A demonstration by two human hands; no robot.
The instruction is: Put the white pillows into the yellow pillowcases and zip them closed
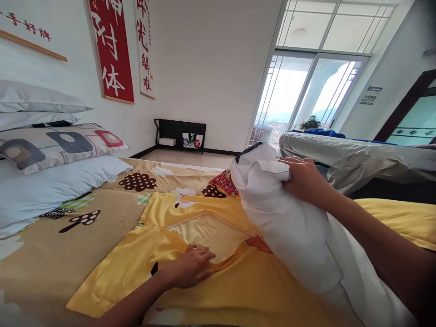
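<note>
A yellow pillowcase [112, 272] with printed figures lies spread over the bed, and a wide opening in it shows its paler inside. At the near edge of that opening is my left hand [192, 268], its fingers curled on the yellow cloth. A long white pillow [289, 236] stretches from the lower right toward the middle, partly over the yellow cloth. My right hand [303, 179] grips the pillow's bunched far end, holding it raised; the fingertips are partly hidden by the folds.
Stacked pillows [61, 145] lie at the left on the beige patterned sheet [102, 240]. A plastic-covered mattress [340, 150] stands at the right. A low black shelf [180, 125] is by the far wall, near glass sliding doors [306, 91].
</note>
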